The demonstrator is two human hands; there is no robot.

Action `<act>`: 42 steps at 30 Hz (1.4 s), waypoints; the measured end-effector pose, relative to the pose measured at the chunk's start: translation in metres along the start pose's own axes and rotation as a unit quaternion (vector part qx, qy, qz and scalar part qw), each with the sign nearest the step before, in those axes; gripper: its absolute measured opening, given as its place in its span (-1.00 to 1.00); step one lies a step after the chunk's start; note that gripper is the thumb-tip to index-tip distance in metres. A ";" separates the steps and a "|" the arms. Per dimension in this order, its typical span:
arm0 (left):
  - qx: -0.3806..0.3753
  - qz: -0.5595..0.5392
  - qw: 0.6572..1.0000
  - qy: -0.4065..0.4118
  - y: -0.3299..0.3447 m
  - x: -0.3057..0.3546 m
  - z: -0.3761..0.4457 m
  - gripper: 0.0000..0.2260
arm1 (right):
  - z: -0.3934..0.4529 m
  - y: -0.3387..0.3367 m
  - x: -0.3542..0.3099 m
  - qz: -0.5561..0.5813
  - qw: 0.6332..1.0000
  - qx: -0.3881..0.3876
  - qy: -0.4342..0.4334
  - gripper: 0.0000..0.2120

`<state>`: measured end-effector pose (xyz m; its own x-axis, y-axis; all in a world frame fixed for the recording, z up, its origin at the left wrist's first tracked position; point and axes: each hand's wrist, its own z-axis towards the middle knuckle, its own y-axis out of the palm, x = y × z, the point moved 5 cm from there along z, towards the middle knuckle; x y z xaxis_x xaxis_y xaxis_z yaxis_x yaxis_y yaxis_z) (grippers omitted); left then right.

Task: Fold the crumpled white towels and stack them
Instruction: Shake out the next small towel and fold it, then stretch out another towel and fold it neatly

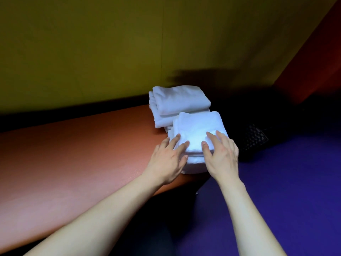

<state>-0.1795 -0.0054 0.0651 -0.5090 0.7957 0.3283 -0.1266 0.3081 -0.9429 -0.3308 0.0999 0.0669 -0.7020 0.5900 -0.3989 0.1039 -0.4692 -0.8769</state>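
Both hands are pressing flat on the near stack of folded white towels at the end of the bench.

Nearest, the left hand (168, 159) is lying with straight, spread fingers on the left edge of the near towel stack (197, 132), while the right hand (221, 154) is resting beside it, palm down and fingers extended, on the stack's right front; neither is curling round the cloth. The stack is sitting at the right end of the reddish-brown bench (73, 154), partly overhanging its corner above the purple floor (286, 191). Just behind and touching it, a second folded pile (179, 102) is lying against the yellow wall (110, 52). A dark woven basket (255, 137) is standing to the right in shadow. This looks like the smoothing and squaring step; next, the top towel likely needs aligning, or the stack nudging back from the edge.
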 end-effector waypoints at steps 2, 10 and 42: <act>0.026 0.027 0.999 0.011 -0.009 -0.002 -0.011 -0.50 | -0.009 -0.003 -0.016 0.017 1.000 0.004 -0.016 -0.50; 0.124 0.036 0.992 0.003 -0.052 -0.034 -0.083 -0.59 | -0.059 -0.003 -0.094 0.093 0.992 0.017 -0.078 -0.55; 0.254 0.038 0.891 -0.374 -0.118 -0.372 -0.468 -0.61 | -0.257 0.160 -0.551 0.174 0.888 -0.200 -0.376 -0.56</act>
<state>0.4233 -0.0939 0.0806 -0.9337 0.1766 0.3114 -0.3393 -0.1588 -0.9272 0.2542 -0.1311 0.0778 -0.8351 -0.2216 -0.5036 0.5423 -0.1773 -0.8213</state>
